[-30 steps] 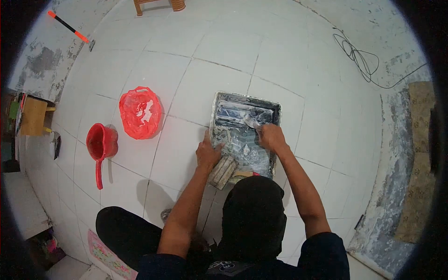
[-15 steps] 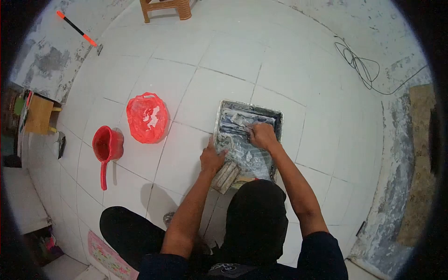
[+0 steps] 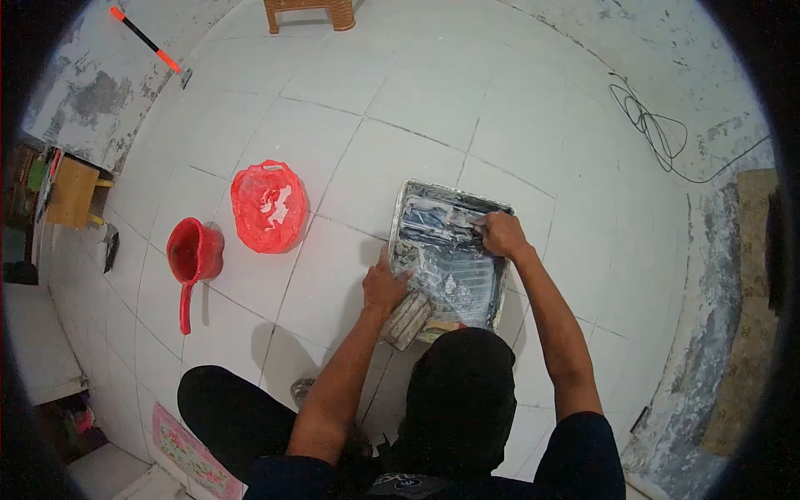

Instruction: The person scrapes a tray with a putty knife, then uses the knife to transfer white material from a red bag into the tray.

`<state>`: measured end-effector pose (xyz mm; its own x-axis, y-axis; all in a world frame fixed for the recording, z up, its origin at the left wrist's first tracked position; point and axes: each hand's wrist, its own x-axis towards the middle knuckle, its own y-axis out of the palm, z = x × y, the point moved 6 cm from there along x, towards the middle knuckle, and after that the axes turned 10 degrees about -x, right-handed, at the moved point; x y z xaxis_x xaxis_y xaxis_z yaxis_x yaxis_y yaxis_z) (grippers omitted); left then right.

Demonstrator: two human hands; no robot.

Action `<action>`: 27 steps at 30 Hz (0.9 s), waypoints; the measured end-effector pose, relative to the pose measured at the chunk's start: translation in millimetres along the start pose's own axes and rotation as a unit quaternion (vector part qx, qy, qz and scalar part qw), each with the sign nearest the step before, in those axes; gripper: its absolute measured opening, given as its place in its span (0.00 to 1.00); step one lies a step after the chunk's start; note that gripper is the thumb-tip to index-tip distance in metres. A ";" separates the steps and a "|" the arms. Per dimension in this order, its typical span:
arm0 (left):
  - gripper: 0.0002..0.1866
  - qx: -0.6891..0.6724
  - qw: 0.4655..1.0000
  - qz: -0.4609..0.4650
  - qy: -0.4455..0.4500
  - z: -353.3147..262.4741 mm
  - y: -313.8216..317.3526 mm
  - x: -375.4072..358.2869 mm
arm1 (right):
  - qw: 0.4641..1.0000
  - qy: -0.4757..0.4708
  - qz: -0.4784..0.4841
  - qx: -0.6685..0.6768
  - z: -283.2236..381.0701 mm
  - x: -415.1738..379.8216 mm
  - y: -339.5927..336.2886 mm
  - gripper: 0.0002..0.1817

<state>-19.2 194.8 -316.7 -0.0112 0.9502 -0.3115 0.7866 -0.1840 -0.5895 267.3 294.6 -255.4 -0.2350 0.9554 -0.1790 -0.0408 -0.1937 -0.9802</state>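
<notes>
A dark paint tray (image 3: 471, 287) with a ribbed slope and whitish, smeared residue lies on the tiled floor. My left hand (image 3: 384, 286) is closed on its left rim, with the thumb over the inside. My right hand (image 3: 505, 236) is closed at the tray's upper right, over the deeper end; a pale, smeared piece shows at its fingertips, too covered to name. Against the tray's lower left corner lies a greyish, caked block (image 3: 407, 322). Beside it a yellowish piece (image 3: 440, 331) is partly hidden by my head.
To the left are a red dipper (image 3: 194, 252) and a crumpled red plastic bag (image 3: 268, 208) with white residue. A long-handled scraper (image 3: 150, 46) leans at the left wall. A coiled black cable (image 3: 654, 133) lies by the right wall, a brown stool (image 3: 310, 14) at the top.
My right hand has moved right across the tray's deeper end, to its right side. My left hand stays at the left rim. The view has shifted slightly.
</notes>
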 end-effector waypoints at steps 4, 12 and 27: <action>0.50 0.012 1.000 0.005 -0.008 0.0 0.7 -0.5 | 0.997 -0.025 0.030 -0.068 9.3 9.4 -11.9 0.12; 0.47 0.010 1.000 -0.010 0.008 -8.4 -4.2 -2.4 | 0.990 -0.126 -0.007 -0.056 23.7 53.1 5.8 0.14; 0.46 0.003 1.000 0.004 -0.004 -17.1 -11.1 -5.2 | 0.994 -0.100 0.007 -0.050 60.3 48.3 11.5 0.11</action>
<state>-17.3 196.2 -295.7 -0.0100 0.9469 -0.3214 0.7835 -0.1923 -0.5909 196.9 325.1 -270.2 -0.4233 0.8876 -0.1817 0.0588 -0.1732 -0.9831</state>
